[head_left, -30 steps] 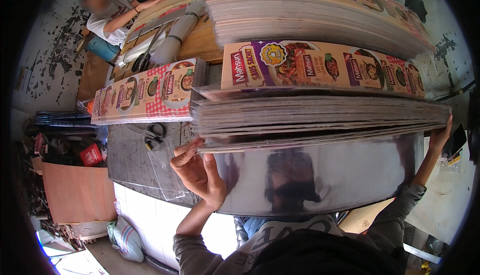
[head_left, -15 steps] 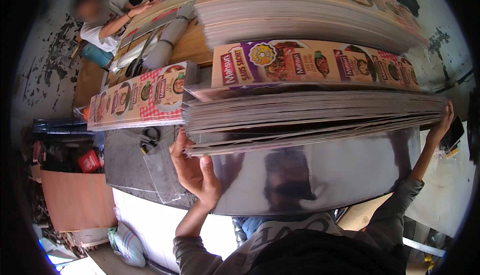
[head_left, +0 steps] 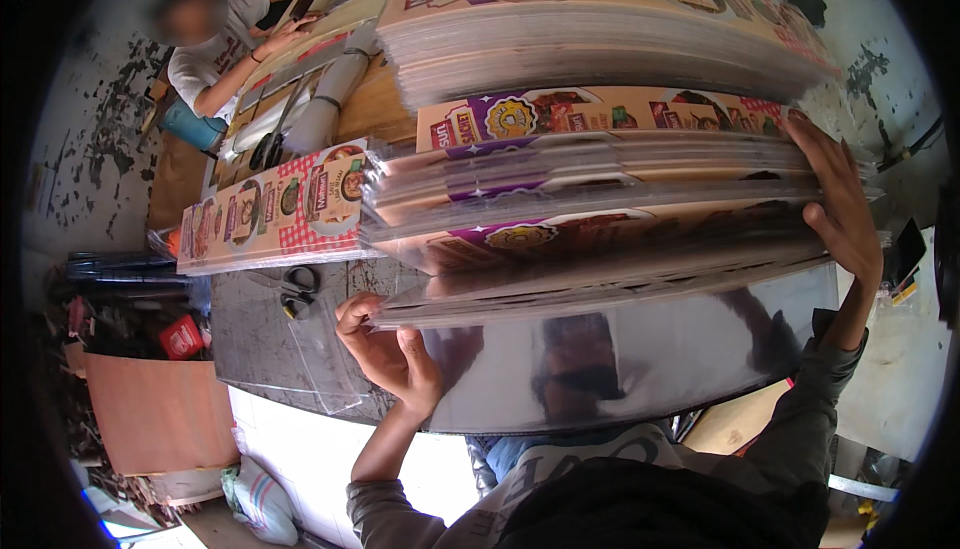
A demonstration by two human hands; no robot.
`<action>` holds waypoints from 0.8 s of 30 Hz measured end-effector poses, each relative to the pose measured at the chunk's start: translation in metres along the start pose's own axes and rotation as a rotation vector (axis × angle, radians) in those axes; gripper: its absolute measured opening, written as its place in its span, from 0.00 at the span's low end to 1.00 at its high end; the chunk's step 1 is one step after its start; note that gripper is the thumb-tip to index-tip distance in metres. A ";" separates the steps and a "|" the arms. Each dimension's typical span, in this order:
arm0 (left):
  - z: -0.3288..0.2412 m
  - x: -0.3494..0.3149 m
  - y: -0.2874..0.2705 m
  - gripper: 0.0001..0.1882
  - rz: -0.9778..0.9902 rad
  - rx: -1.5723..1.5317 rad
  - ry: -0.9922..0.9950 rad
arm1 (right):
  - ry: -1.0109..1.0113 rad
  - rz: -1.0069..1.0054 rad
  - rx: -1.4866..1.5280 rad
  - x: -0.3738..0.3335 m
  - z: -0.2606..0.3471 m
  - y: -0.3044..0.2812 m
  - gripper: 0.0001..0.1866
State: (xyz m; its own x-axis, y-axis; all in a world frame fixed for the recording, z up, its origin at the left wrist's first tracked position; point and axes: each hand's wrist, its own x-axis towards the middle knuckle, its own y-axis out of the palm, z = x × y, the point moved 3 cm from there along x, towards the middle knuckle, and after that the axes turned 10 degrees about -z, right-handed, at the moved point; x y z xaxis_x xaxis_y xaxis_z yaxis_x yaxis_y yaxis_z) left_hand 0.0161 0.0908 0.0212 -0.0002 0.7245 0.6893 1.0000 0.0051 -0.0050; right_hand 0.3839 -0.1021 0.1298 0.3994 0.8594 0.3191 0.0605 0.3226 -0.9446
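Observation:
A thick bundle of long printed sheets (head_left: 560,234) in clear film stands on edge in front of me, bowed and fanned into several groups. Food pictures and purple bands show on the sheets. At the bundle's near left corner, my left hand (head_left: 395,354) curls its fingers round the edges, thumb apart on the near side. My right hand (head_left: 842,204) spans part of the right end, fingers over the far side and thumb nearer me. Beneath lies a glossy dark sheet (head_left: 680,369) that mirrors my shape.
A tall stack of similar sheets (head_left: 610,44) stands behind, a smaller stack (head_left: 275,204) at left. Scissors (head_left: 299,289) and clear film (head_left: 325,354) lie on the table's left. A phone (head_left: 905,254) is at right. Another person (head_left: 215,59) works at the far left.
The right hand has moved up and away from me along the right end. The sheets have fanned apart, so printed faces show between them. My left hand has stayed nearly in place.

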 end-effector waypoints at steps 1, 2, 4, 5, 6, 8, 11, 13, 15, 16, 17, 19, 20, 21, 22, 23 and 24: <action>-0.001 0.000 0.000 0.19 -0.002 0.010 0.003 | 0.000 -0.001 0.024 0.000 -0.002 0.001 0.48; -0.002 0.000 0.001 0.19 -0.004 0.020 0.006 | 0.000 -0.003 0.048 -0.001 -0.003 0.002 0.49; -0.006 0.007 0.004 0.19 -0.003 0.082 0.067 | -0.003 0.003 0.064 0.000 -0.003 0.002 0.49; -0.007 0.010 0.005 0.19 0.000 0.113 0.098 | -0.003 0.006 0.073 0.000 -0.003 0.002 0.49; -0.009 0.011 0.008 0.19 0.009 0.041 0.064 | -0.014 0.003 0.076 0.000 -0.002 0.002 0.50; -0.007 0.010 0.015 0.19 0.030 -0.102 -0.010 | -0.036 0.002 0.080 0.000 0.001 0.002 0.50; -0.005 0.006 0.017 0.19 0.018 -0.163 -0.046 | -0.054 0.022 0.111 0.000 0.005 -0.002 0.51; -0.005 0.005 0.016 0.19 0.015 -0.140 -0.062 | -0.059 -0.010 0.089 -0.002 0.005 -0.002 0.52; -0.006 0.003 0.014 0.18 0.029 -0.133 -0.069 | -0.065 -0.022 0.069 -0.003 0.004 -0.001 0.53; -0.007 0.003 0.012 0.18 0.042 -0.137 -0.068 | -0.072 -0.018 0.059 -0.003 0.003 -0.001 0.52; -0.008 0.003 0.013 0.17 0.054 -0.140 -0.067 | -0.079 -0.013 0.048 -0.002 0.003 -0.001 0.52; -0.008 0.006 0.017 0.17 0.048 -0.218 -0.074 | -0.086 -0.014 0.056 -0.002 0.002 -0.001 0.52; -0.007 0.006 0.014 0.17 0.045 -0.215 -0.073 | -0.090 -0.014 0.060 -0.003 0.002 -0.001 0.53; -0.006 0.005 0.013 0.17 0.041 -0.212 -0.072 | -0.085 -0.010 0.059 -0.003 0.001 -0.002 0.53; -0.005 0.004 0.012 0.18 -0.003 -0.226 -0.078 | -0.081 -0.008 0.060 -0.003 0.002 -0.003 0.53; -0.004 0.002 0.011 0.19 -0.001 -0.214 -0.082 | -0.077 -0.006 0.061 -0.003 0.002 -0.003 0.53; -0.003 0.002 0.008 0.19 0.000 -0.201 -0.086 | -0.069 -0.001 0.073 -0.002 0.003 -0.004 0.53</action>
State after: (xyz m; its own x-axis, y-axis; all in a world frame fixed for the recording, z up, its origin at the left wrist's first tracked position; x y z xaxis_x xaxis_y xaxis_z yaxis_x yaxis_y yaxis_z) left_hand 0.0240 0.0903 0.0242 0.0077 0.7804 0.6252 0.9812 -0.1265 0.1458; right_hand 0.3797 -0.1041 0.1328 0.3354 0.8834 0.3272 -0.0070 0.3496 -0.9369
